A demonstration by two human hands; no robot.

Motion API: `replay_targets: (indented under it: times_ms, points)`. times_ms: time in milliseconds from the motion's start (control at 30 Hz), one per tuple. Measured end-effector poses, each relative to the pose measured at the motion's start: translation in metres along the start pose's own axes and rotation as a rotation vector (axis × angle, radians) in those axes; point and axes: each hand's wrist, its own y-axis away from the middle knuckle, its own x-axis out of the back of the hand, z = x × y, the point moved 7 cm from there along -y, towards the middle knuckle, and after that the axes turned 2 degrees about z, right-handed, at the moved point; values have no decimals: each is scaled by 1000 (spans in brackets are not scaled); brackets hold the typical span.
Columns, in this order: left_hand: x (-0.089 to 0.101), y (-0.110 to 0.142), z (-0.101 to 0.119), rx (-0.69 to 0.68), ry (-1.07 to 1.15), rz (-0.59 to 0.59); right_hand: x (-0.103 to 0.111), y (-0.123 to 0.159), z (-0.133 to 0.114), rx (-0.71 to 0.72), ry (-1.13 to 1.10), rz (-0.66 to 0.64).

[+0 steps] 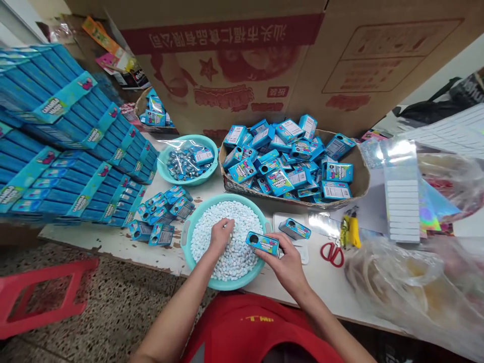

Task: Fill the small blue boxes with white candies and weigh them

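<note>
A mint-green basin point(188, 222) full of small white and pale blue candies point(242, 217) stands before me. Over the candies is my left hand point(222, 234), fingers drawn together among them; what they hold, if anything, I cannot make out. My right hand point(284, 257) grips a small blue candy box point(264, 243) at the basin's right rim. A dark round hole shows in the box's top. Just beyond that hand another blue box point(296, 229) lies on the table.
Behind the basin, a cut-down carton point(291, 199) is heaped with blue boxes. A smaller basin point(162, 166) holds shiny dark pieces. Stacked blue packs point(86, 146) rise at left, loose boxes point(162, 234) near them. Red scissors point(333, 254), a yellow cutter point(354, 231) and plastic bags point(408, 282) lie right.
</note>
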Motion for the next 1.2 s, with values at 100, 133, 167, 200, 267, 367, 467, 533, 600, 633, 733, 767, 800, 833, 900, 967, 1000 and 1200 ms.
replay_targets:
  times_ms: [100,133,167,200,267,367,467,533,600,633,733,767,800,833,900,967,1000,1200]
  points:
    - [2,9,13,175,396,-59,-8,-1,-4,28,40,-37]
    - [1,14,20,226,547,-81,-12,-2,-6,46,56,-49]
    - [0,19,29,252,668,-100,-16,-3,-9,66,77,-60]
    - [0,22,38,246,744,-110,-22,-4,-12,89,99,-75]
    - [3,28,56,163,811,-73,-35,-6,-18,132,146,-116]
    - [11,33,71,23,796,53,-52,-9,-24,167,190,-176]
    - [17,35,75,-30,780,153,-62,-13,-30,182,197,-184]
    - [21,35,79,-66,758,182,-66,-15,-33,196,196,-195]
    - [23,35,84,-90,738,187,-68,-17,-37,215,191,-213]
    - [24,35,86,-94,733,191,-68,-17,-39,228,186,-219]
    - [25,36,92,-99,737,206,-65,-18,-44,262,182,-210]
    - [25,36,93,-98,734,209,-64,-18,-46,267,182,-201]
    - [24,37,95,-97,729,210,-63,-19,-46,267,181,-197]
    - [24,37,96,-98,724,211,-62,-19,-46,264,177,-196]
    - [23,37,98,-103,720,224,-60,-20,-46,258,167,-189]
    - [23,39,101,-106,723,234,-58,-21,-47,259,162,-178]
    - [22,40,102,-103,723,232,-57,-22,-48,261,160,-171]
    - [21,42,103,-113,690,262,-55,-23,-53,266,164,-185]
